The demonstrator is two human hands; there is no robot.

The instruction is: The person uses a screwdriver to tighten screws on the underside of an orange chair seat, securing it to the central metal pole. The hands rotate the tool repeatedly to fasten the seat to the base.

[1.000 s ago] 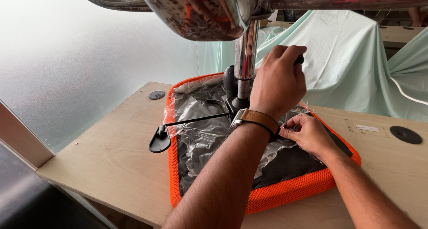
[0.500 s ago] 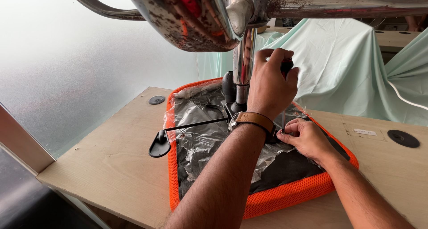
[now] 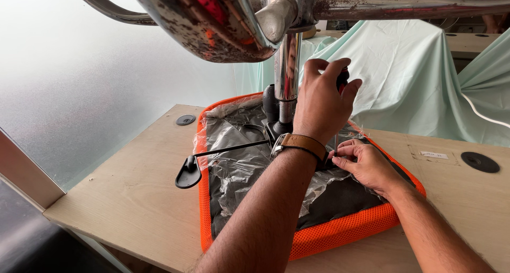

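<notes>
An office chair lies upside down on the wooden table (image 3: pixel 133 198). Its orange mesh seat (image 3: pixel 340 233) faces down, and the black underside is covered in crinkled clear plastic (image 3: pixel 239 167). My left hand (image 3: pixel 321 103), with a brown-strapped watch on the wrist, is closed around the dark handle of a screwdriver (image 3: pixel 343 77) held upright above the underside. My right hand (image 3: pixel 366 164) rests on the seat and pinches the thin shaft near its tip. The tip itself is hidden behind my left wrist.
The chrome column (image 3: pixel 287 66) rises just left of my hands, with rusty base legs (image 3: pixel 212 23) overhead. A black lever paddle (image 3: pixel 187 173) sticks out past the seat's left edge. Pale green cloth (image 3: pixel 404 76) covers furniture behind. Round black grommets (image 3: pixel 479 162) sit in the tabletop.
My left hand has shifted its grip on the screwdriver handle, fingers spreading over the top. My right hand stays at the shaft. The view has tilted slightly.
</notes>
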